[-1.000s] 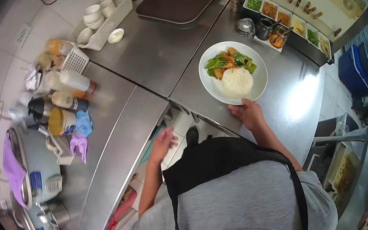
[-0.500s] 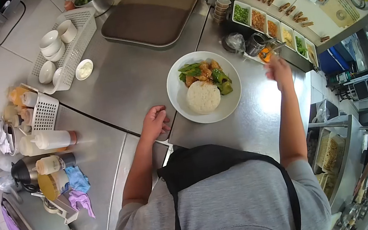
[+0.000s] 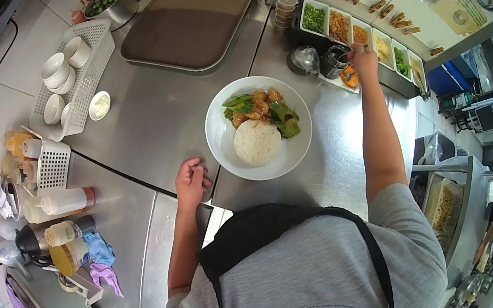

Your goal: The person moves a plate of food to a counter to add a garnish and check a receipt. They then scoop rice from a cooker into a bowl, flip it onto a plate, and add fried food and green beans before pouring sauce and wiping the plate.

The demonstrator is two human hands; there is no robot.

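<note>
My right hand [image 3: 365,62] is pinched around the thin handle of a metal utensil [image 3: 348,53], whose lower end is hidden in a dark metal pot [image 3: 334,62]. Beneath that hand, orange slices [image 3: 349,78] sit in a small white container. My left hand [image 3: 190,183] rests at the counter's near edge, its fingers loosely curled with nothing in them. Between the hands stands a white plate [image 3: 219,142] with a round mound of rice [image 3: 258,143], glazed brown pieces [image 3: 258,105] and green vegetables [image 3: 284,120].
A row of topping tubs [image 3: 339,26] lines the right side, with stacked small cups [image 3: 284,10] behind. A brown tray [image 3: 188,31] lies at the back. Left are a white basket [image 3: 88,69] of bowls, a small white dish [image 3: 99,105] and squeeze bottles [image 3: 67,200].
My right hand has moved up and forward to the pot and taken hold of the utensil's handle. The left hand stays by the counter edge. The view has shifted slightly.
</note>
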